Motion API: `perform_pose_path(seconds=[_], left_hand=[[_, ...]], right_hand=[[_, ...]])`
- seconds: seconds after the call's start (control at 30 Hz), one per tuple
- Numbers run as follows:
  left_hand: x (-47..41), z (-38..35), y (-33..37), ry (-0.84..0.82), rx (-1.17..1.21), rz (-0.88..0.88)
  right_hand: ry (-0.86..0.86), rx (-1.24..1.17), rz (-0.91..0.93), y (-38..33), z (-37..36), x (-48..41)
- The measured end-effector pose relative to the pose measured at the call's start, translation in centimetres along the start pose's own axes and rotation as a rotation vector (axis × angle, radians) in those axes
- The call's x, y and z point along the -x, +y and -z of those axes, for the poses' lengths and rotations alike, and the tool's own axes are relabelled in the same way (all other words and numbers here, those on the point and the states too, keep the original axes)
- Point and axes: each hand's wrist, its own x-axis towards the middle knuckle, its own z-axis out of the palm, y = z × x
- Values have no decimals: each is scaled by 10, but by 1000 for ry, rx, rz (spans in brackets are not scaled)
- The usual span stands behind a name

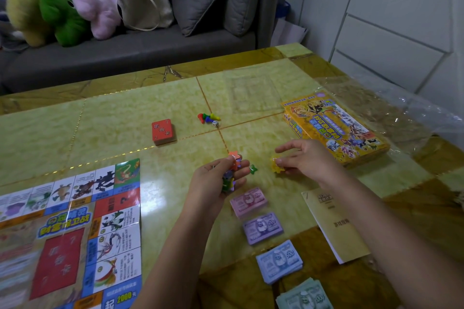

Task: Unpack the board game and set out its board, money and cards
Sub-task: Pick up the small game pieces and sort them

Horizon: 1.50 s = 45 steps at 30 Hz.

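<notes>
The game board (75, 228) lies unfolded at the table's near left. A red card deck (162, 131) sits behind it. My left hand (216, 180) holds a bunch of small coloured star pieces (232, 170), and one green star (253, 169) lies just beside its fingertips. My right hand (306, 158) pinches yellow star pieces (276, 164) on the table. Money stacks run toward me: pink (248, 202), purple (262, 228), blue (278, 261), green (303, 296). The yellow game box (336, 128) lies right of my right hand.
Coloured pawns (208, 118) and a white die (215, 123) sit mid-table. A rules booklet (334, 223) lies partly under my right forearm. Clear plastic wrap (401, 113) is crumpled at the right edge. A grey sofa (130, 50) with plush toys and a tote bag stands behind.
</notes>
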Motion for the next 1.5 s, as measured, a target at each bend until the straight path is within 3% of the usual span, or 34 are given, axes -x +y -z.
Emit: perform_pose_path(seconds=[0.2, 0.33, 0.53, 0.77, 1.17, 1.3, 1.4, 1.5], left_hand=[[0, 1, 4, -3, 132, 40], [-2, 4, 5, 6, 193, 33], [-6, 5, 5, 15, 262, 64], [-9, 7, 5, 9, 334, 120], [-6, 12, 10, -196, 463, 313], [-1, 10, 11, -300, 410, 356], [0, 9, 8, -339, 328, 331], [2, 8, 6, -391, 237, 299]], right_hand=[[117, 373, 216, 10, 1, -8], [201, 452, 302, 9, 2, -8], [8, 725, 275, 11, 3, -7], [36, 738, 364, 13, -15, -8], [167, 760, 452, 17, -16, -11], [270, 517, 489, 5, -17, -5], [56, 216, 460, -16, -20, 10], [-75, 201, 408, -20, -26, 21]])
